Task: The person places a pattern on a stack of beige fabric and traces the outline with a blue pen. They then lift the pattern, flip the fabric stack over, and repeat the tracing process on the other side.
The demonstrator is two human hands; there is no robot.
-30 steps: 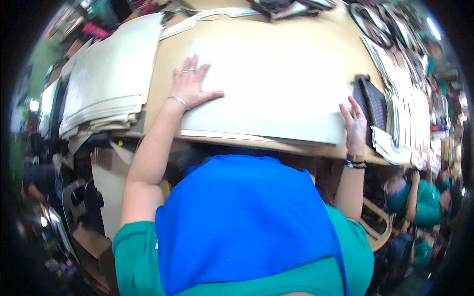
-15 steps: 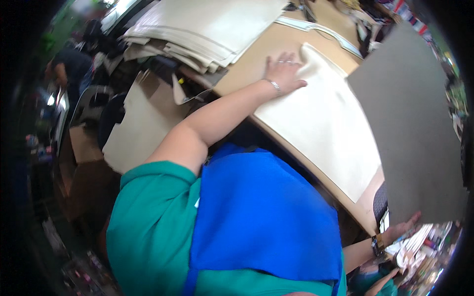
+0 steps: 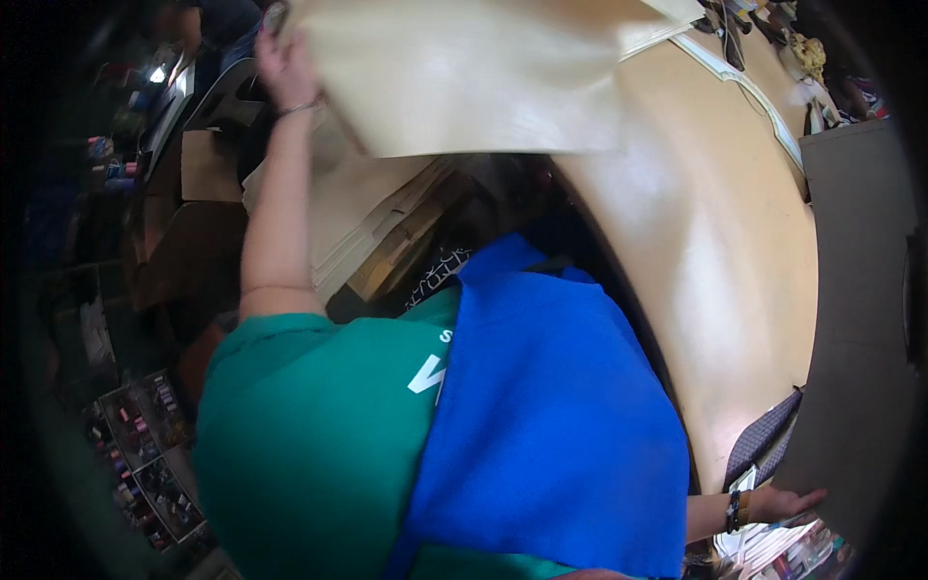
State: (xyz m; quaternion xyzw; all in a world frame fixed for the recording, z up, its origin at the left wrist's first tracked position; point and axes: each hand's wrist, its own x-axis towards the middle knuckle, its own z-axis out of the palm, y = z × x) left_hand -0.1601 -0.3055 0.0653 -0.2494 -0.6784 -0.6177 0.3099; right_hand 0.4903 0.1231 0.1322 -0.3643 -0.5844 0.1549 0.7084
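Observation:
A large cream sheet is raised at the top, its front edge hanging past the table edge. My left hand grips it at its left border, arm stretched far forward; the fingertips are partly blurred. At the lower right my right hand is at the bottom edge of a tall grey board, palm turned up, holding it from below. Part of that hand is hidden by the board. The tan tabletop lies between the sheet and the board.
Stacked cream sheets lie below the table at the left, beside a cardboard box. A white curved strip runs along the table's far side. A tray of spools stands lower left. Another person is at the far left.
My left hand has gone from the tabletop to the upper left, and a cream sheet is now lifted there. The white sheet no longer covers the table. The grey board has shifted slightly right and down.

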